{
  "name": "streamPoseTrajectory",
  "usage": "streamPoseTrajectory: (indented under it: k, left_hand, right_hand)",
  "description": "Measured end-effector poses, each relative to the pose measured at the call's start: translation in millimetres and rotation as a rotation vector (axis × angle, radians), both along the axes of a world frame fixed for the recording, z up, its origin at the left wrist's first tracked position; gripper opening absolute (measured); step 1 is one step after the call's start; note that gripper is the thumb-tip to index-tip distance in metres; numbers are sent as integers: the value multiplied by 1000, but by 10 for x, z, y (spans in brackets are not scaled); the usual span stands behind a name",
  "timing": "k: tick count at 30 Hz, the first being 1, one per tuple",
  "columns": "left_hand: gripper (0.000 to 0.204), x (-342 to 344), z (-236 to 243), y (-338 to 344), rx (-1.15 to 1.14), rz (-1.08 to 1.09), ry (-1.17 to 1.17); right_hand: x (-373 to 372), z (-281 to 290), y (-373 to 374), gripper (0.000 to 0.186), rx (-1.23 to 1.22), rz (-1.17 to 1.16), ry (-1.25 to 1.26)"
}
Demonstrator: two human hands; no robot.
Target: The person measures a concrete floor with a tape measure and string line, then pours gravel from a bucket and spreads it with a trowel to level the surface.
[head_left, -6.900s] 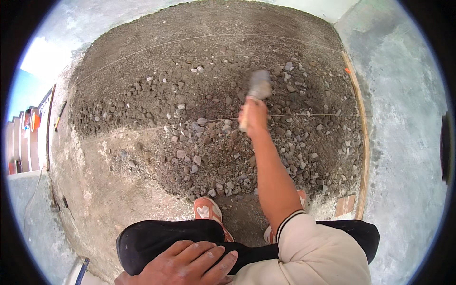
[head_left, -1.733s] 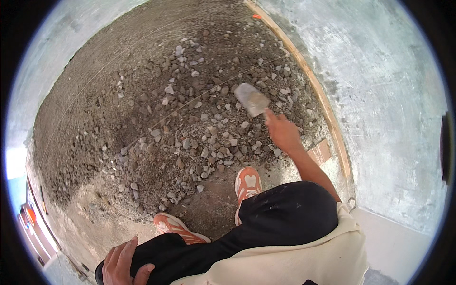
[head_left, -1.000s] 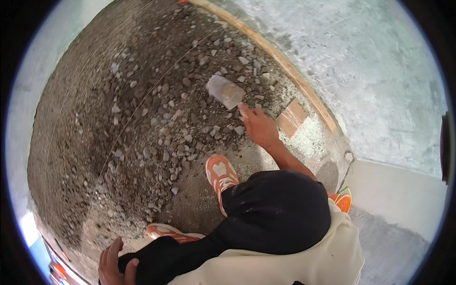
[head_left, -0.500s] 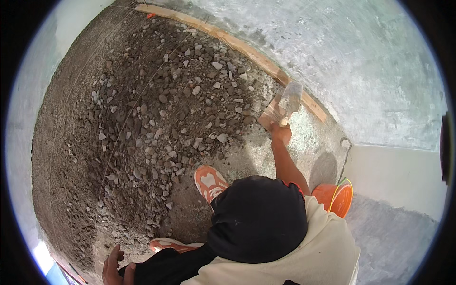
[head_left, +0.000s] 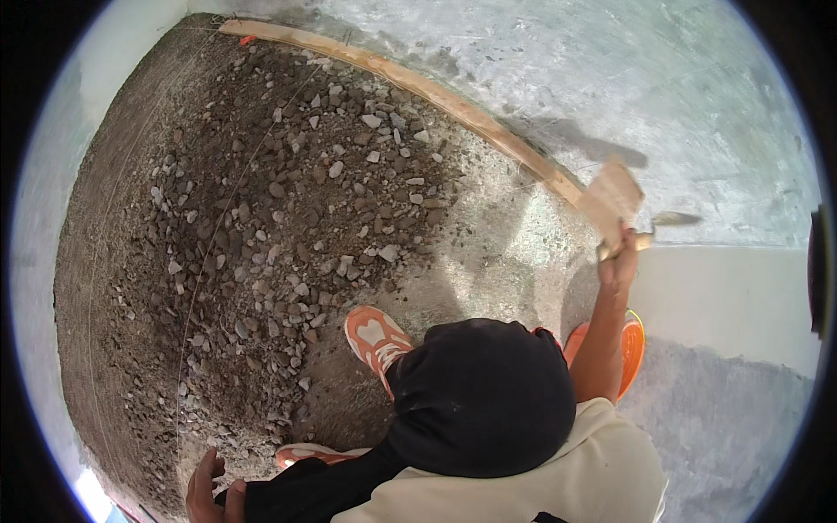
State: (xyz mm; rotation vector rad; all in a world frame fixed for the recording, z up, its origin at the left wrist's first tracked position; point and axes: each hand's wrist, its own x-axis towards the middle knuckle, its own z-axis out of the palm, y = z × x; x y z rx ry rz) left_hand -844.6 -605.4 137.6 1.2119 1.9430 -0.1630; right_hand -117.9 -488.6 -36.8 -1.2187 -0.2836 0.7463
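Note:
My right hand (head_left: 617, 261) reaches out to the right, near the wall corner, closed around two things at once. One is a trowel (head_left: 673, 219) with a pale handle, its metal blade pointing right and blurred. The other is a flat squarish brown wooden piece (head_left: 613, 193), sticking out beyond the fingers and also smeared by motion. At the lower left, my left hand (head_left: 205, 491) has its fingers apart and holds nothing that I can see. It is next to dark cloth of my clothing.
A long wooden plank (head_left: 436, 91) lies along the foot of the plastered wall (head_left: 680, 113). Gravel and stones (head_left: 288, 192) cover the floor to the left, with string (head_left: 228, 205) stretched over them. An orange bucket (head_left: 633, 349) stands by my right arm. My shoe (head_left: 377, 340) rests beside the gravel.
My right hand has swung right, from above the plank's near end toward the wall corner, carrying the trowel and wooden piece. The trowel blade has turned. My left hand has barely moved.

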Motion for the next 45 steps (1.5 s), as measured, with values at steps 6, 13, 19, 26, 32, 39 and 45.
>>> streamPoseTrajectory:
  k: [6, 13, 19, 26, 32, 39, 45]
  left_hand:
    - [50, -10, -62, 19, 8, -34, 10]
    - [49, -76, -88, -42, -8, -68, 88]
    - [49, -220, -379, -73, 40, -76, -14]
    - [49, -59, -303, 11, -8, -45, 50]
    - [51, 23, -127, 15, -43, -11, 116]
    - [57, 12, -194, -71, 104, 30, 103]
    - [58, -2, -280, -58, 62, 117, 69]
  right_hand:
    - [1215, 480, 162, 15, 324, -512, -124]
    - [1615, 1203, 249, 13, 276, -872, -283]
    - [2634, 516, 277, 8, -340, -674, -706]
    - [2199, -508, 908, 15, -355, -532, -218]
    - [1061, -580, 1406, 28, -4, -582, -12]
    - [-473, -996, 1094, 28, -353, -92, -843]
    - [-2072, -1473, 568, 46, -742, 924, -880]
